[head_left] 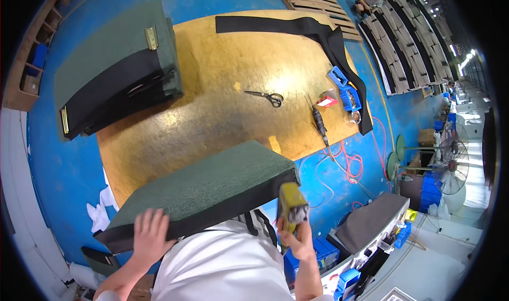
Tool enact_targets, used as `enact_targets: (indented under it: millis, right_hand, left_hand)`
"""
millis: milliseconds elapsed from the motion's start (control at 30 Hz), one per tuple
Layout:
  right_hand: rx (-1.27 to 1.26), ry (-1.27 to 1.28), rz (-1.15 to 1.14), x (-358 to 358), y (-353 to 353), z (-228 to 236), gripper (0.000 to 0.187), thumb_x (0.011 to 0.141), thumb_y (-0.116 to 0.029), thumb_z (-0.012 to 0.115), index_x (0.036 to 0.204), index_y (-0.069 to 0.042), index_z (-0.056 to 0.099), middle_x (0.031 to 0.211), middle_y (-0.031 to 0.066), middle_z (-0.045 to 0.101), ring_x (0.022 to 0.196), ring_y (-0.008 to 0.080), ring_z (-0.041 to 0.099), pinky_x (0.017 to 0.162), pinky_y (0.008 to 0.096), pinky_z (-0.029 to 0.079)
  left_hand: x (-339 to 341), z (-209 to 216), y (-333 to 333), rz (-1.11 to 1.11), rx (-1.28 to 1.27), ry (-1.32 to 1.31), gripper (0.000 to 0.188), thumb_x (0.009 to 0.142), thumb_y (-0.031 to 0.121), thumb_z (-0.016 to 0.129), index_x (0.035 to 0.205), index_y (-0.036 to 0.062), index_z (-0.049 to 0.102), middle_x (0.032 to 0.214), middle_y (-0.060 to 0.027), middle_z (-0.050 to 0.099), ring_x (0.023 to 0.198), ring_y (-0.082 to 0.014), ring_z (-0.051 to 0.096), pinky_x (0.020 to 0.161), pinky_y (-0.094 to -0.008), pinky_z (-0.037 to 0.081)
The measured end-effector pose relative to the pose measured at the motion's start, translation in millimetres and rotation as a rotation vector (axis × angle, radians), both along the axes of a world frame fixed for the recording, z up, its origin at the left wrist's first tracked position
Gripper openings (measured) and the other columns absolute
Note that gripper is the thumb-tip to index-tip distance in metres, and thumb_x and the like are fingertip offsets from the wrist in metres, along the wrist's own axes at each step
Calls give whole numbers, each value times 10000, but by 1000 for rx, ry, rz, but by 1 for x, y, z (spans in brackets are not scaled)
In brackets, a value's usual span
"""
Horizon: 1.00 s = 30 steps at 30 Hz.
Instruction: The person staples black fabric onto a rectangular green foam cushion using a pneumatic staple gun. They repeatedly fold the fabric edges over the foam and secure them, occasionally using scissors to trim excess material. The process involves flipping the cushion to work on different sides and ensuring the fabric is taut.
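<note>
A green upholstered panel [207, 179] with a black fabric side lies tilted along the near edge of the table, against my body. My left hand [151, 232] rests on its black side near the left end, fingers stretched out and holding nothing. In my right hand [298, 242] is a yellow-green staple gun [291, 201], gripped by the handle beside the panel's right end. The gun's nose is partly hidden by its body. On the far left of the table stands another green and black upholstered piece [116, 70] with brass-coloured metal hinges.
Scissors [271, 97] lie mid-table [212, 89]. At the right are a power screwdriver [319, 122], a red and white box [326, 100], blue bins [350, 97] and a long black strip [260, 25]. Red hoses [352, 166] coil on the floor. A person [369, 0] crouches near stacked panels [408, 46].
</note>
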State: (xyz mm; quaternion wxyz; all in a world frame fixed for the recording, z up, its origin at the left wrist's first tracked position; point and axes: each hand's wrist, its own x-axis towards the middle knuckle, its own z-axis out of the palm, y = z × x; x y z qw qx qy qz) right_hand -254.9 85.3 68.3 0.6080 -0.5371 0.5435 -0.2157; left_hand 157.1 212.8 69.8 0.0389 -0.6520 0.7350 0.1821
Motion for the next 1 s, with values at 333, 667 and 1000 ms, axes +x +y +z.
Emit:
enact_targets:
  millis: [333, 667, 1000]
  right_hand:
    - [-887, 772, 137, 72, -90, -31, 771, 806, -52, 796, 1493, 30, 455, 1209, 238, 680, 976, 408, 691, 811, 468, 575]
    - [-1024, 707, 138, 56, -171, -50, 636, 837, 27, 691, 1450, 10, 522, 1401, 223, 560, 1285, 423, 533, 1106, 487, 438]
    - [-1183, 585, 275, 100, -141, -32, 374, 838, 38, 664, 1211, 17, 659, 1383, 233, 584, 1325, 452, 522, 1113, 536, 429]
  left_hand:
    - [11, -26, 17, 125, -159, -46, 887, 565, 182, 784, 1410, 35, 556, 1150, -198, 580, 1041, -382, 548, 900, -502, 419]
    - [-39, -38, -31, 145, -383, 178, 768, 785, 509, 804, 1343, 16, 618, 1256, -179, 637, 1163, -348, 594, 1004, -480, 445]
    - [67, -34, 120, 619, -484, 81, 366, 866, 135, 768, 1201, 2, 707, 1295, -181, 682, 1230, -380, 634, 1031, -487, 504]
